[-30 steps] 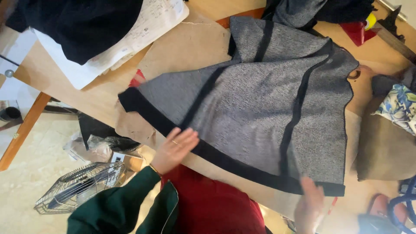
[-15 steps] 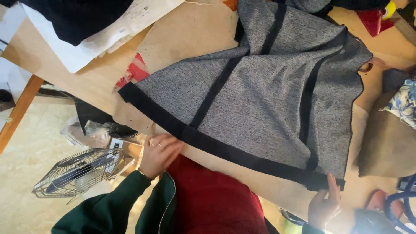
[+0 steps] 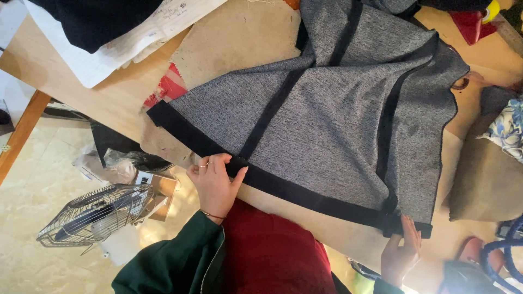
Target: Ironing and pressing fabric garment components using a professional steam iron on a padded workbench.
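A grey knit garment (image 3: 338, 114) with black bands lies spread flat on brown pattern paper (image 3: 239, 43) on a wooden table (image 3: 109, 98). My left hand (image 3: 213, 184) grips its black bottom hem (image 3: 294, 190), thumb on top of the band and fingers curled over the edge. My right hand (image 3: 402, 251) is at the hem's right corner, fingers straight and fingertips touching the black band. Both sleeves are dark green, over a red top (image 3: 272, 256).
Black cloth (image 3: 92, 19) and white paper sheets (image 3: 131, 41) lie at the table's far left. A red patterned scrap (image 3: 166, 90) peeks out under the paper. A wire fan guard (image 3: 92, 212) and bags sit on the floor. Floral fabric (image 3: 506, 130) lies at the right.
My left hand slid off the flat fabric to the hem's edge and closed on it. My right hand came up to the hem's right corner. The view shifted closer.
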